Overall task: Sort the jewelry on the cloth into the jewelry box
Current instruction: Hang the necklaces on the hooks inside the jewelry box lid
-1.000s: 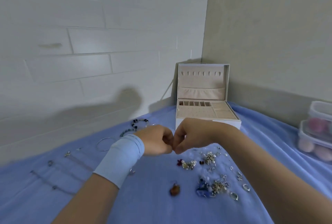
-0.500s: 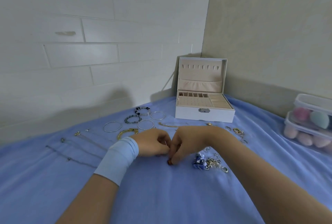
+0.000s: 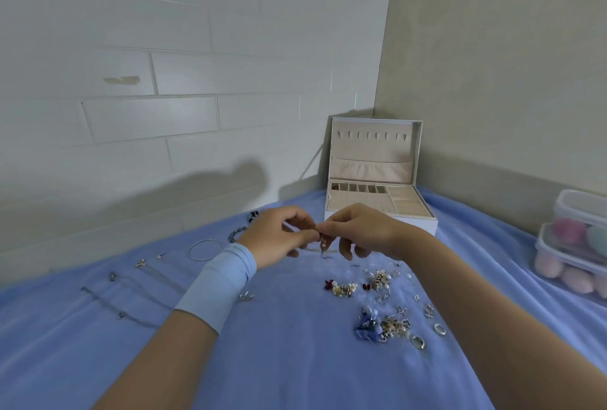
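My left hand (image 3: 282,235) and my right hand (image 3: 358,230) meet above the blue cloth (image 3: 279,360). Both pinch one small dangling earring (image 3: 324,243) between their fingertips. The white jewelry box (image 3: 377,199) stands open just behind my hands, its beige compartments showing. Pearl and red pieces (image 3: 343,288) lie below my right hand. A pile of small earrings and rings (image 3: 387,326) lies at the right, a silver bangle (image 3: 205,249) and beaded bracelets (image 3: 238,233) at the left. Thin chains (image 3: 131,298) stretch across the far left.
Two stacked clear plastic tubs (image 3: 578,245) with pink and teal sponges stand at the right edge. A tiled wall (image 3: 164,114) rises behind the cloth on the left, a plain wall (image 3: 492,81) on the right, meeting in the corner behind the box.
Both hands rose from the cloth, where they were pressed together low, and now hold the small earring up in front of the box. The camera view tilted and shifted.
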